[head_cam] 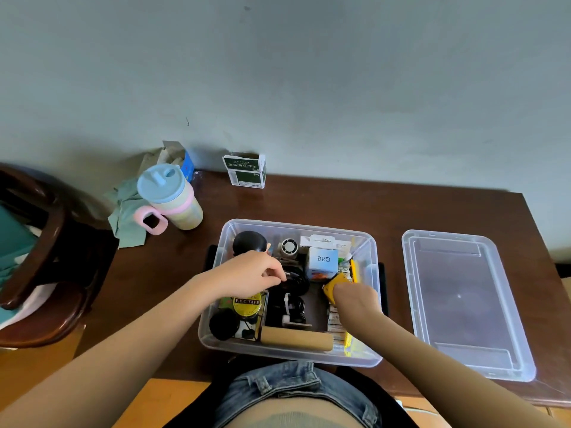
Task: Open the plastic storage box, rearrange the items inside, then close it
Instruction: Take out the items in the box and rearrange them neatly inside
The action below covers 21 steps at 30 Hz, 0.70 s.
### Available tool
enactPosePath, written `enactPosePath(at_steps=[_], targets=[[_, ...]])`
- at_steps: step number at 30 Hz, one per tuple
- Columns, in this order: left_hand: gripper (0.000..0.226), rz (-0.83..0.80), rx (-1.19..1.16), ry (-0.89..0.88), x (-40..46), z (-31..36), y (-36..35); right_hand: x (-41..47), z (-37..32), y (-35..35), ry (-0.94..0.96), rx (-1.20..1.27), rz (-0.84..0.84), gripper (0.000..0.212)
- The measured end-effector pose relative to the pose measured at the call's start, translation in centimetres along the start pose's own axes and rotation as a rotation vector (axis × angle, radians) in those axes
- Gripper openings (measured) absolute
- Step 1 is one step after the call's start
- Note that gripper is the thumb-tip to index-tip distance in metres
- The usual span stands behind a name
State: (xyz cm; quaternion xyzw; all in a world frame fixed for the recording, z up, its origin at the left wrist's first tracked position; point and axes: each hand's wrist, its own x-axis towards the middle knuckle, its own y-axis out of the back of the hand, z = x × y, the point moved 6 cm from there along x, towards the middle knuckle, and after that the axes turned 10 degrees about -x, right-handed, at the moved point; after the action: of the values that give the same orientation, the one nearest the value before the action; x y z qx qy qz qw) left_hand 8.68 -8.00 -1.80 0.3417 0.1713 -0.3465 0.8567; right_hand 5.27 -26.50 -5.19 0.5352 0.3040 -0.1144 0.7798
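The clear plastic storage box (216,304) is seen open at the near middle of the bench (340,205), its lid (463,304) laid flat just to the right. Both hands are inside the box. The left hand (250,273) is curled, its fingertips pinching the plug end of a coiled black cable (296,281). The right hand (355,301) is closed around a yellow tool (332,287) near the right wall. The cable is judged light and limp, likely to uncoil if lifted by one end; the bundle is better taken whole. The tool is judged rigid and light, best held across its body. A PVC tape roll (247,302) and cardboard tube (296,338) lie along the near side.
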Motion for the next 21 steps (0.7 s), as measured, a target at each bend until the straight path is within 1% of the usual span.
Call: enactPosePath(at_steps=[2,3,6,12,17,18,19,21], targets=[[0.02,0.078,-0.07,-0.015,-0.5,-0.6,0.6,0.4,0.6,0.3,-0.07,0.018,0.071,0.03],[0.019,0.107,-0.095,-0.021,-0.7,-0.8,0.7,0.7,0.7,0.2,-0.093,0.001,0.081,0.034],[0.019,0.134,-0.133,-0.026,-0.9,-1.1,0.5,1.9,-0.2,-0.6,-0.078,-0.03,0.052,0.034],[0.02,0.143,-0.136,-0.049,-0.9,-0.9,-0.2,2.3,0.0,-0.7,-0.166,0.189,0.081,0.045],[0.021,0.197,-0.15,-0.086,-0.5,-0.1,0.3,-0.3,1.3,1.0,-0.166,0.356,0.25,0.045],[0.021,0.198,-0.155,-0.094,-0.4,0.3,0.2,-1.0,1.7,1.1,-0.148,0.454,0.265,0.046],[0.022,0.187,-0.159,-0.107,-0.2,0.7,0.1,-1.5,2.1,1.0,-0.113,0.625,0.241,0.049],[0.027,0.115,-0.174,-0.134,0.3,1.6,-0.6,-2.2,2.2,0.8,-0.018,1.158,0.107,0.05]])
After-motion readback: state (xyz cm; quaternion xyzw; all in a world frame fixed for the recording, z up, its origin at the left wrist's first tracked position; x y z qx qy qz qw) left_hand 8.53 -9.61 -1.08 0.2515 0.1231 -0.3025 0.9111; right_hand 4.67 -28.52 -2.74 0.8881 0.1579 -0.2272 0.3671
